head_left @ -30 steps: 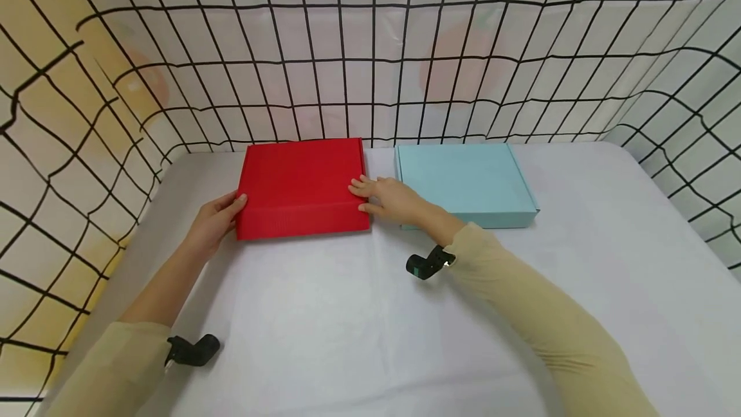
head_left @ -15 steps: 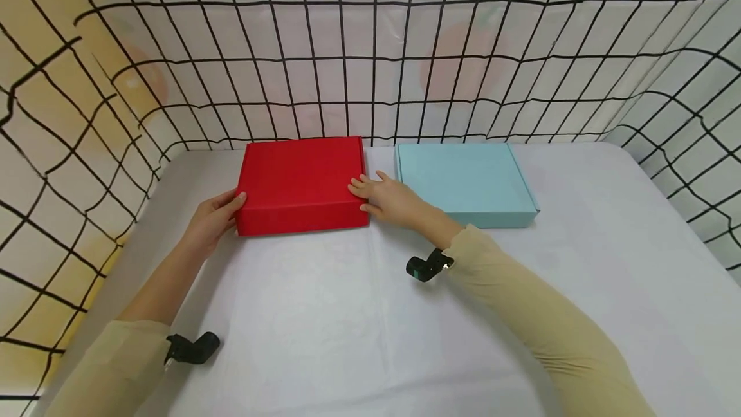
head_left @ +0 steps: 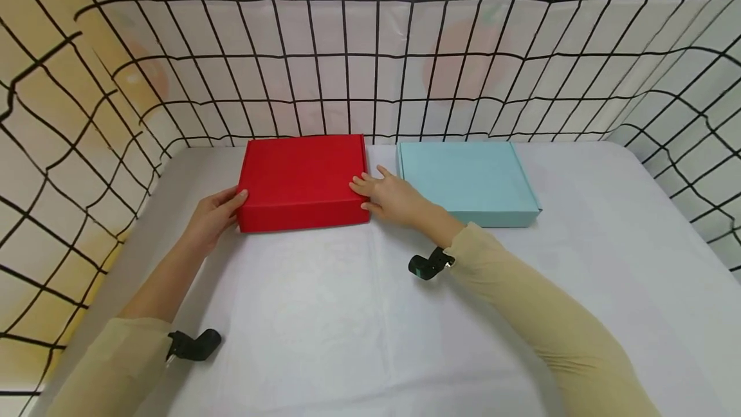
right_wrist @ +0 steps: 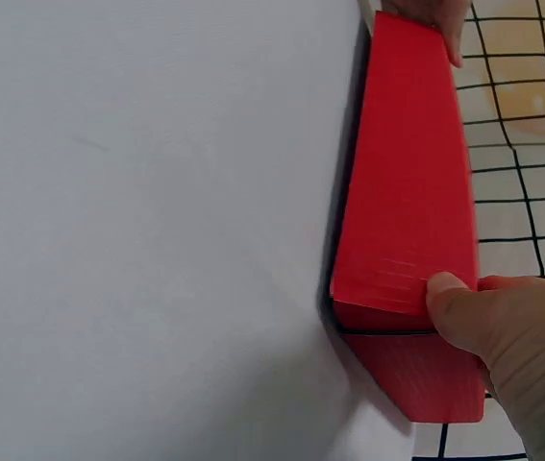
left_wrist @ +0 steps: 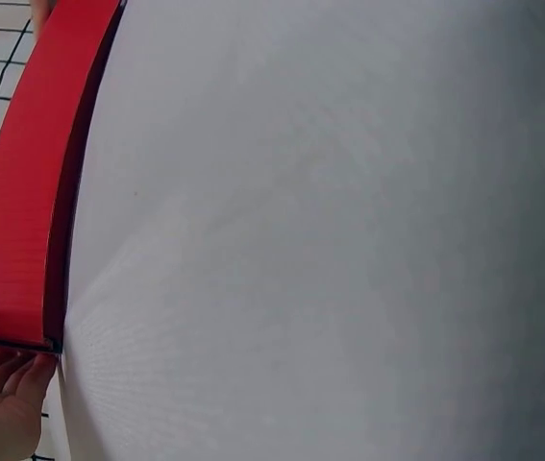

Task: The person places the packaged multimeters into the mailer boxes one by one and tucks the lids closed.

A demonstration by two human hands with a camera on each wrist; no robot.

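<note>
A red cardboard box [head_left: 303, 172] lies flat with its lid down at the back of the white table. My left hand [head_left: 214, 214] holds its left end, thumb at the front corner and fingers along the side. At the other end my right hand [head_left: 393, 198] has its thumb against the front and its fingers over the right edge of the lid. The right wrist view shows that thumb [right_wrist: 455, 303] pressing on the red front panel. To the right, apart from the red box, sits a light blue box [head_left: 469, 176], also with its lid down.
A black wire grid [head_left: 376, 56] rises close behind both boxes and along both sides of the table. White cloth [head_left: 312, 314] covers the tabletop. Dark devices [head_left: 197, 345] are strapped at both wrists.
Both hands have eased the red box slightly back toward the grid. One finger of the right hand has spread away from the box. The blue box stays in place.
</note>
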